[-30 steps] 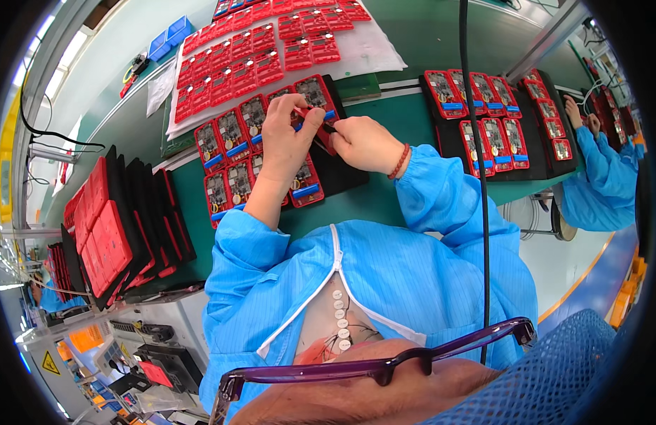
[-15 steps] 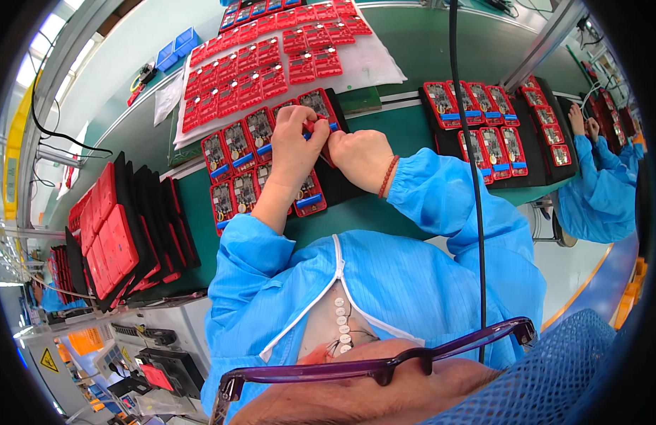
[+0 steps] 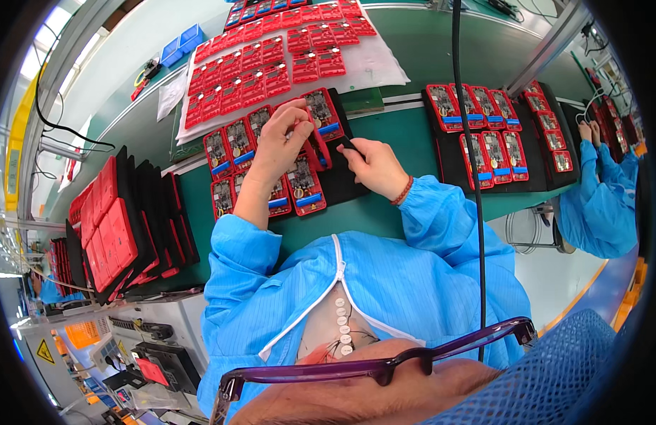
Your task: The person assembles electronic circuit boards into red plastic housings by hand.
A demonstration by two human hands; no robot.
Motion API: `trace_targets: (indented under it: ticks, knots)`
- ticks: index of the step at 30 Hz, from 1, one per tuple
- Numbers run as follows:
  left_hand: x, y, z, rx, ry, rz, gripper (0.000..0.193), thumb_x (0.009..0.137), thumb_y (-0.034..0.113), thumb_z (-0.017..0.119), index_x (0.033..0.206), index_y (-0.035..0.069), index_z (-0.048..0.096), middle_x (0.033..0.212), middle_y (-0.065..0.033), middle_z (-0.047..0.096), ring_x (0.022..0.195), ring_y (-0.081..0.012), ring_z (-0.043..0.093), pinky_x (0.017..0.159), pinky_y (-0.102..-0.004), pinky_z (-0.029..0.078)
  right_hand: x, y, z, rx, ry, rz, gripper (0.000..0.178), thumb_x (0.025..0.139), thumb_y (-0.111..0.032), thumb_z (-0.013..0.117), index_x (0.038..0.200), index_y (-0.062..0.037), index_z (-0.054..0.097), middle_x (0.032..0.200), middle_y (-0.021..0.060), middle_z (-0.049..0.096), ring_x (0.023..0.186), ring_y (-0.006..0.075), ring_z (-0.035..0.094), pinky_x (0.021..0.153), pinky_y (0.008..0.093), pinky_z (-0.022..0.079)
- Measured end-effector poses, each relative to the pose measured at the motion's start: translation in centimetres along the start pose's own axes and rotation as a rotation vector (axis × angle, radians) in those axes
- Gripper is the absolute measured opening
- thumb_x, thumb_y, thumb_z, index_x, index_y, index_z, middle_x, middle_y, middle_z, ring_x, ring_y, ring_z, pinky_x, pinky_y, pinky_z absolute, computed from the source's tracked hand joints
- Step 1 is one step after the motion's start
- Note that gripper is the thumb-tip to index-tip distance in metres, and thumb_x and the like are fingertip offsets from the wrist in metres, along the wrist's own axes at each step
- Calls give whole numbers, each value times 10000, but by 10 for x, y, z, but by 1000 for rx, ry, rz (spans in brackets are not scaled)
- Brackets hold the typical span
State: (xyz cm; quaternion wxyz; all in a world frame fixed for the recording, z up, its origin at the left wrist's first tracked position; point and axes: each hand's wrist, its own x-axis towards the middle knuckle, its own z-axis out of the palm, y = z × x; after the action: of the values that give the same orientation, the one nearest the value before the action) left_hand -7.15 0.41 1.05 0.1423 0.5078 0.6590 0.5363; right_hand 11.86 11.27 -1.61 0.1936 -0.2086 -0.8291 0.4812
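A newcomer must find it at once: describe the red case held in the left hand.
On the green workbench, find the nearest black mat. There, the left hand holds the red case, tilted up while the neighbouring cases lie flat.

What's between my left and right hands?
In the head view, a tilted red case by the left hand, then a black tool in the right hand.

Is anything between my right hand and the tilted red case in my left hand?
Nothing visible blocks it: only the slim black tool in your right hand pokes toward the tilted red case in your left hand, above the black mat.
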Motion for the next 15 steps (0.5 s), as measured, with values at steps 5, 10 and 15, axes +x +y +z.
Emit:
trace_targets:
  ticks: [5,10,15]
  knots:
    - [-4,21,-12,295,-72,139,144,832,63,684,966,19,655,1249,-197,584,1009,-329,642,831,-363,517,32,9,7,445,158,188,286,979,-238,538,1069,3,664,805,81,674,607,145,647,556,281,516]
    - [-13,28,-7,338,-37,232,157,809,69,717,960,30,695,1153,-141,644,959,-297,668,796,-352,550,65,14,21,787,-20,324,294,999,-306,504,1115,-70,638,789,23,652,564,87,603,417,205,359]
    - [-14,18,-2,202,-38,217,136,840,52,694,972,21,698,1157,-132,648,960,-247,671,799,-330,554,43,2,26,820,43,343,269,1008,-323,500,980,-82,617,648,-14,582,463,70,502,398,217,344]
